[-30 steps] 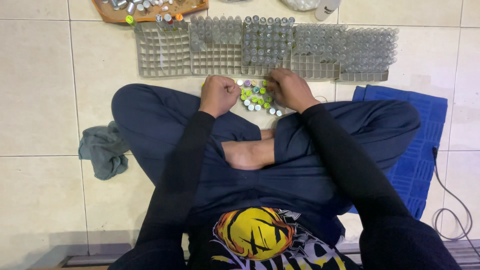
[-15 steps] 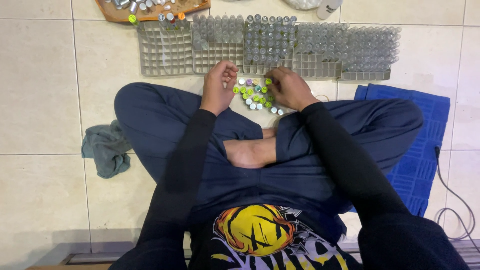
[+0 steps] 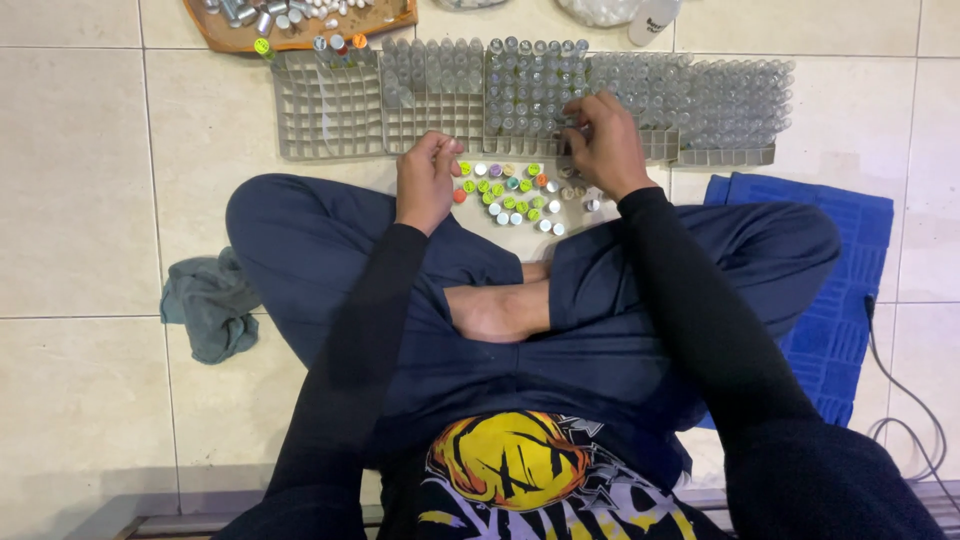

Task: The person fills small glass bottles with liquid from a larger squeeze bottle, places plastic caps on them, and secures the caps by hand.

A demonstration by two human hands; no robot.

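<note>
I sit cross-legged on a tiled floor. A small heap of coloured caps point(image 3: 512, 192), green, white, orange and purple, lies on the tile in front of my legs. My left hand point(image 3: 427, 180) rests at the heap's left edge with fingers curled; whether it grips a cap cannot be told. My right hand point(image 3: 603, 143) reaches up to the grey grid racks point(image 3: 330, 110), its fingertips pinched at a small vial point(image 3: 572, 125) among the clear vials point(image 3: 700, 95) standing in the racks.
A brown wooden tray point(image 3: 300, 22) with loose vials and caps sits at the top left. A grey cloth point(image 3: 208, 300) lies left of my knee. A blue towel point(image 3: 840, 290) and a thin cable point(image 3: 900, 400) are on the right.
My right hand has moved up from the cap heap to the vial racks. My left hand stayed at the heap's left side. The view has tilted slightly downward.
</note>
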